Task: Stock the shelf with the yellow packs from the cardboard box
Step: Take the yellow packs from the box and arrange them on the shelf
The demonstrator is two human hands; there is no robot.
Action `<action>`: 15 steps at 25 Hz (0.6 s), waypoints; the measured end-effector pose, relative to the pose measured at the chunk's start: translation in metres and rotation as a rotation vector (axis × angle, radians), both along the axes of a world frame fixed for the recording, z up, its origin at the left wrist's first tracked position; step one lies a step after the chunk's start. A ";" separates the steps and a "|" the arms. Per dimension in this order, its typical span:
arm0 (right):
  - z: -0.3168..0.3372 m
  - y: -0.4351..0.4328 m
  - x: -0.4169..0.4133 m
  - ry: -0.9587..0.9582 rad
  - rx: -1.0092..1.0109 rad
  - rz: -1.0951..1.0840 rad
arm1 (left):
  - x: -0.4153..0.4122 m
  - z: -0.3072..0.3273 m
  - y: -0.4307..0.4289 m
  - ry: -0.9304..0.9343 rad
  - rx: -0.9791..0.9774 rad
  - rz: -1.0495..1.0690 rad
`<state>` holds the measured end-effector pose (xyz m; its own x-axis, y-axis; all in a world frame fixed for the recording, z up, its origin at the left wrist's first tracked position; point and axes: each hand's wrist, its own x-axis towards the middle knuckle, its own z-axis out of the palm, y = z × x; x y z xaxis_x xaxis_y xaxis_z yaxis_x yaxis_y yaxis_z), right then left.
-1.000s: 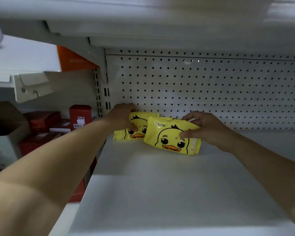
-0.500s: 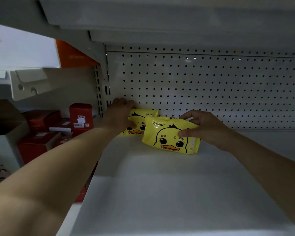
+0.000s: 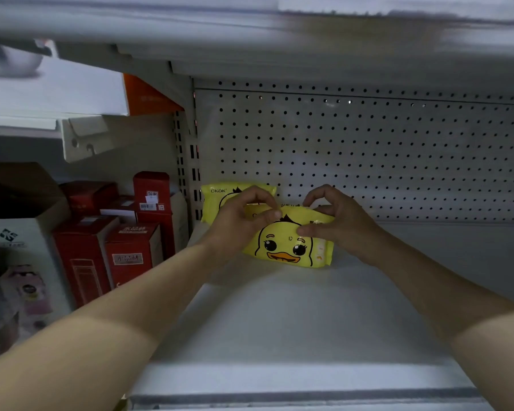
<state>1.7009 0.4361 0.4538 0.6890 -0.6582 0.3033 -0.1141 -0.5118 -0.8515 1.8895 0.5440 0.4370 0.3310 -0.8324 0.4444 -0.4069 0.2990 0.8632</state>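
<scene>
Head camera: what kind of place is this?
Probably a retail shop: a white metal shelf with a pegboard back, red boxed goods in the next bay, and duck-print yellow packs on it.

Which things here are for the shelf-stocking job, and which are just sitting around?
For the job: front yellow pack, held by the left hand and right hand; back yellow pack behind it; the shelf under them.
Just lying about: red boxes to the left; orange sign above them; pegboard wall.
</scene>
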 end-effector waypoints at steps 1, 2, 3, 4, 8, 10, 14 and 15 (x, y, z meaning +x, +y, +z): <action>-0.002 0.002 -0.001 -0.021 0.006 -0.006 | 0.000 -0.002 0.001 0.007 0.012 0.017; -0.003 0.005 -0.003 -0.044 0.014 -0.010 | -0.002 -0.003 0.003 0.026 0.016 0.039; -0.004 0.007 -0.005 -0.062 0.019 -0.013 | -0.003 -0.004 0.005 0.042 0.015 0.057; -0.006 0.008 -0.007 -0.076 0.019 -0.014 | -0.004 -0.005 0.006 0.053 0.013 0.065; -0.008 0.014 -0.020 -0.119 0.051 -0.024 | -0.006 -0.002 0.011 0.089 0.037 0.081; -0.009 0.018 -0.023 -0.127 0.068 -0.053 | -0.006 0.000 0.014 0.106 0.056 0.084; -0.008 0.023 -0.024 -0.166 0.084 -0.100 | -0.005 0.005 0.020 0.039 0.105 0.098; -0.008 0.024 -0.024 -0.158 0.086 -0.105 | -0.004 0.007 0.022 0.003 0.118 0.103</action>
